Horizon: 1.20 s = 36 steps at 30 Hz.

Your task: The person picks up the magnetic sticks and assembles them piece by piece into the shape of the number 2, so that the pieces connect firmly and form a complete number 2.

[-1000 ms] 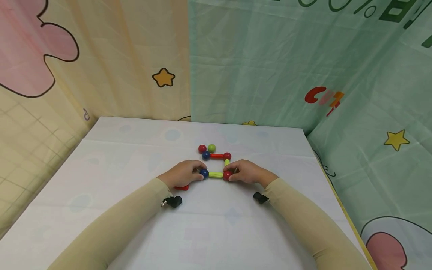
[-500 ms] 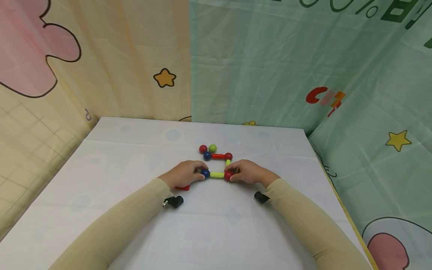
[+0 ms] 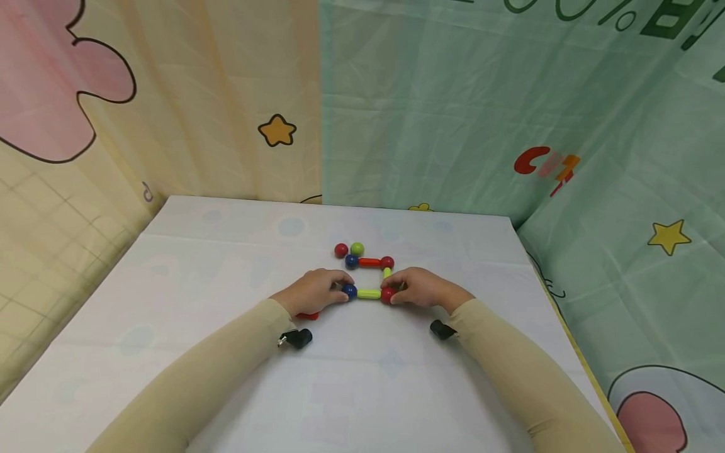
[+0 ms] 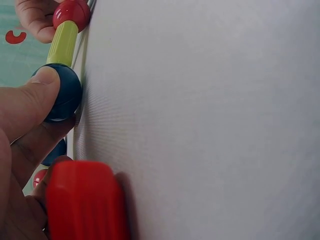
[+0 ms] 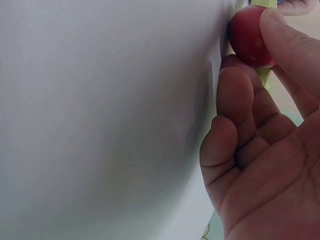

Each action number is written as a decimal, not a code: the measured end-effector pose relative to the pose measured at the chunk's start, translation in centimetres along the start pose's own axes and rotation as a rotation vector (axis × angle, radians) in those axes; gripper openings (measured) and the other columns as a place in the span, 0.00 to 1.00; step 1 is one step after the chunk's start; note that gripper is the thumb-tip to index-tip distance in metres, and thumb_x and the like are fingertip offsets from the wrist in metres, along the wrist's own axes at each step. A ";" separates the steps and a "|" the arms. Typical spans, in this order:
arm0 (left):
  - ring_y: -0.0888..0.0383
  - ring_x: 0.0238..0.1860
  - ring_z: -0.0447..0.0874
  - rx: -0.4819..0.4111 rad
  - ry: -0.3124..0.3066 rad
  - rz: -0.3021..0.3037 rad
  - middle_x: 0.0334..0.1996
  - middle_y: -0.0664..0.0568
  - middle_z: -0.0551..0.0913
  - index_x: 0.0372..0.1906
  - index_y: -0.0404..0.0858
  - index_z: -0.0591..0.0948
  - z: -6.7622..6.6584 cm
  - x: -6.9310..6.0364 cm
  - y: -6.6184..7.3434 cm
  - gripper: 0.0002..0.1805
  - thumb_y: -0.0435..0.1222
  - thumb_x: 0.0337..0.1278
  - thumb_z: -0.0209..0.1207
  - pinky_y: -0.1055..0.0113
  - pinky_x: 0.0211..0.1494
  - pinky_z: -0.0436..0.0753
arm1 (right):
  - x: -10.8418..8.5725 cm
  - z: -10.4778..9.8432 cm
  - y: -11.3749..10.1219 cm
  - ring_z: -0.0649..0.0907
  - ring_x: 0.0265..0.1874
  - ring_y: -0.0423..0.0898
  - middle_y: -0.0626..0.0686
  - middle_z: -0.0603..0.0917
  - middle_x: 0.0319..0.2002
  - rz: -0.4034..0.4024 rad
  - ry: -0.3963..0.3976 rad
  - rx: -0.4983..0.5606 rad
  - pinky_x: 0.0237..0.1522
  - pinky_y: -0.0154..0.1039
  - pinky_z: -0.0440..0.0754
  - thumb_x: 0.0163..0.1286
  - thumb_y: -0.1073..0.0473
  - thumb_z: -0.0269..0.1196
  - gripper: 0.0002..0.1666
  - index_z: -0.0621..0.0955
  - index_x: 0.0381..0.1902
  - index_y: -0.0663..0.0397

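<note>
My left hand (image 3: 314,290) pinches a dark blue ball (image 3: 349,292) between thumb and fingers. With my right hand (image 3: 421,289) I grip a red ball (image 5: 250,36). A ribbed yellow-green rod (image 3: 369,294) joins these two balls. From the gripped red ball a second yellow-green rod (image 3: 387,273), partly hidden by my right fingers, runs back to another red ball (image 3: 387,262). A red rod (image 3: 370,262) links that one to a second blue ball (image 3: 352,261). Beside my left hand lies a separate red rod (image 4: 85,205), partly covered by the hand in the head view.
A loose red ball (image 3: 341,250) and a green ball (image 3: 357,248) sit just behind the back blue ball. A white cloth covers the table (image 3: 351,377). Printed curtains (image 3: 453,113) hang behind and along the sides.
Both hands have slid slightly to the right, and the joined balls and rods have shifted with them. The loose red and green balls stay about where they were. Both grips look the same.
</note>
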<state>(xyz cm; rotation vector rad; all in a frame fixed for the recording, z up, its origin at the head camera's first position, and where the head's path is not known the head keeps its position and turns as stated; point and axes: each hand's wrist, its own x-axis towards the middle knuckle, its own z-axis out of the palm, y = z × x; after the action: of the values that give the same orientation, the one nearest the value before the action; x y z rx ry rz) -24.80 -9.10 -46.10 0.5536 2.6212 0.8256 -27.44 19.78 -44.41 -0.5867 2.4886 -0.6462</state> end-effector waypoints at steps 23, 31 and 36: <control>0.55 0.53 0.80 0.031 -0.021 -0.015 0.51 0.59 0.86 0.61 0.54 0.85 -3.5 -1.9 -2.6 0.17 0.47 0.71 0.65 0.54 0.63 0.80 | -0.4 -0.7 0.8 0.80 0.50 0.47 0.45 0.87 0.51 0.006 -0.006 0.006 0.62 0.48 0.81 0.71 0.57 0.71 0.22 0.87 0.62 0.39; 0.54 0.56 0.80 0.015 -0.066 -0.072 0.53 0.57 0.86 0.59 0.52 0.86 -5.2 -4.0 -3.9 0.17 0.45 0.69 0.68 0.50 0.67 0.80 | -0.6 -1.0 1.5 0.80 0.49 0.47 0.46 0.87 0.50 0.002 -0.007 0.014 0.61 0.48 0.81 0.71 0.58 0.71 0.22 0.86 0.62 0.41; 0.54 0.55 0.79 0.032 -0.081 -0.062 0.53 0.58 0.86 0.56 0.51 0.87 -5.8 -5.2 -4.9 0.16 0.43 0.66 0.69 0.51 0.66 0.79 | -0.6 -1.1 2.0 0.81 0.50 0.47 0.46 0.88 0.51 -0.004 -0.003 0.008 0.61 0.48 0.81 0.71 0.58 0.71 0.22 0.86 0.62 0.41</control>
<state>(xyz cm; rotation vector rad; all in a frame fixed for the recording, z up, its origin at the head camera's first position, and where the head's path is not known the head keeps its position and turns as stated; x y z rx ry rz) -24.01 -17.96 -43.55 0.5009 2.5678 0.7275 -28.11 22.01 -44.40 -0.5900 2.4815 -0.6562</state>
